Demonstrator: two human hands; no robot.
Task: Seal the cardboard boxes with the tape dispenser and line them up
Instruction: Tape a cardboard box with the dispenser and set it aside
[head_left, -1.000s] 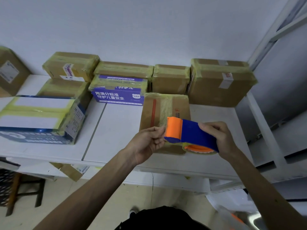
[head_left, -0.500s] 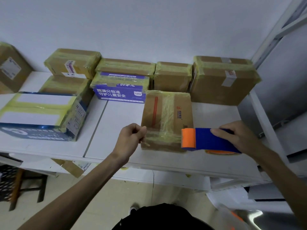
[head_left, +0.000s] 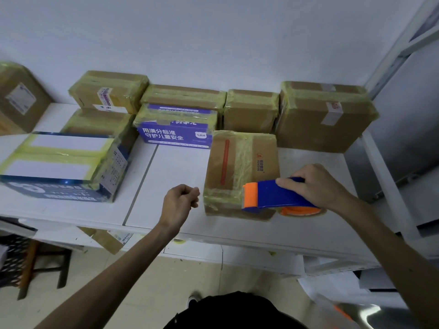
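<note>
R hand (head_left: 316,186) grips tape dispenser (head_left: 268,194), L hand (head_left: 180,201) fingers curl empty, so we pull taut & low across box (head_left: 240,162).

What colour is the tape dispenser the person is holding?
The tape dispenser has a blue body and an orange front end, seen in the head view.

A flat brown cardboard box (head_left: 242,162), yellowish tape across its near end, lies on the table (head_left: 180,167). The blue-and-orange tape dispenser (head_left: 273,194) covers its 4 o'clock corner. Taped boxes (head_left: 318,115) line the 12 o'clock edge.
</note>
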